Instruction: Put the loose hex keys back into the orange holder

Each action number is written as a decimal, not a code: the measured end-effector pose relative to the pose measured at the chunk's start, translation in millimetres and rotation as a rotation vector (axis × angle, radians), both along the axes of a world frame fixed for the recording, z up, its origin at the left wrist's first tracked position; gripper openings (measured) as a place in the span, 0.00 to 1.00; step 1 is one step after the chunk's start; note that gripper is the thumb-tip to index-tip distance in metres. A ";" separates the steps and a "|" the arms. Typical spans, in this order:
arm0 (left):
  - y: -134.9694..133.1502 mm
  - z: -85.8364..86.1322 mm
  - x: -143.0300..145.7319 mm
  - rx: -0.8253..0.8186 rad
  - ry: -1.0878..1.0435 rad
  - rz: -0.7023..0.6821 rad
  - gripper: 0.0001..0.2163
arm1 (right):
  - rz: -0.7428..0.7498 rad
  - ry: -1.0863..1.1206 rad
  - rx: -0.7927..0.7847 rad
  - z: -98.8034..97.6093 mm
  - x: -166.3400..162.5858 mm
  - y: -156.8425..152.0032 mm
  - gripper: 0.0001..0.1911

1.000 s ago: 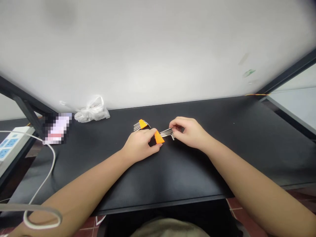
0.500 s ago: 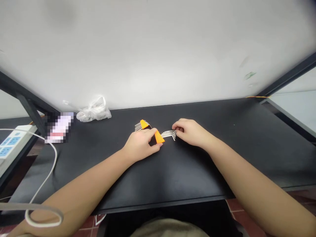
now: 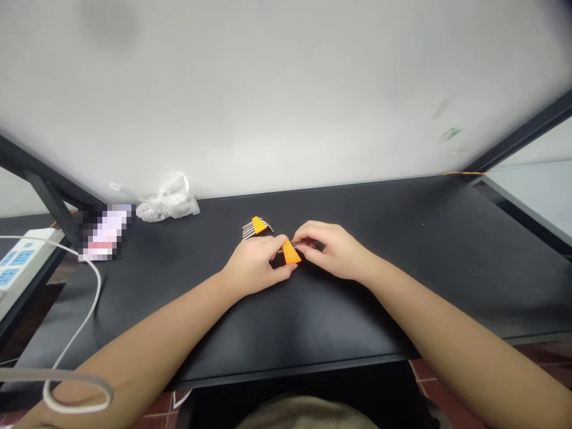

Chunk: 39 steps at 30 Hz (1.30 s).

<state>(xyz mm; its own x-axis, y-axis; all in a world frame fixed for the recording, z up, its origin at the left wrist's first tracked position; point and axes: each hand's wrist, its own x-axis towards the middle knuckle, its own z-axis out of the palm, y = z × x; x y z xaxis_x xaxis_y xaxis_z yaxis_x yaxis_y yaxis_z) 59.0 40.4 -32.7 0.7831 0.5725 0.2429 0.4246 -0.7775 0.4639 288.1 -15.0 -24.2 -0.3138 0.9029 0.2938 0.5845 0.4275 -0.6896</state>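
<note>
An orange hex key holder (image 3: pixel 291 252) sits between the thumb and fingers of my left hand (image 3: pixel 257 262), which is closed on its edges. My right hand (image 3: pixel 336 249) is closed at the holder's right side, its thumb and fingertips pinching a metal hex key (image 3: pixel 297 243) at the holder. Most of the keys there are hidden by the right fingers. Just beyond my left hand, a second orange holder (image 3: pixel 258 224) lies on the black table (image 3: pixel 322 322) with several silver hex keys through it.
A clear plastic bag (image 3: pixel 168 202) lies by the wall at the back left. Left of it is a blurred flat pink-and-white item (image 3: pixel 107 232). A white power strip (image 3: pixel 20 256) and a white cable (image 3: pixel 99 286) are at the far left.
My right hand has moved left, from the bent ends of the hex keys up to the orange holder. The keys' bent ends are now covered. My left hand keeps its grip.
</note>
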 end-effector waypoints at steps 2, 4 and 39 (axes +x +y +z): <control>-0.7 -0.3 0.8 0.006 -0.012 -0.018 0.10 | 0.006 0.025 -0.006 0.1 -7.7 -1.1 0.09; -1.4 -0.4 1.5 0.012 -0.010 -0.027 0.10 | -0.014 0.040 -0.018 -1.5 -12.1 -1.3 0.09; 9.7 -5.9 -4.0 -0.226 -0.378 0.262 0.18 | -0.178 -0.308 -0.102 -22.7 15.8 7.9 0.08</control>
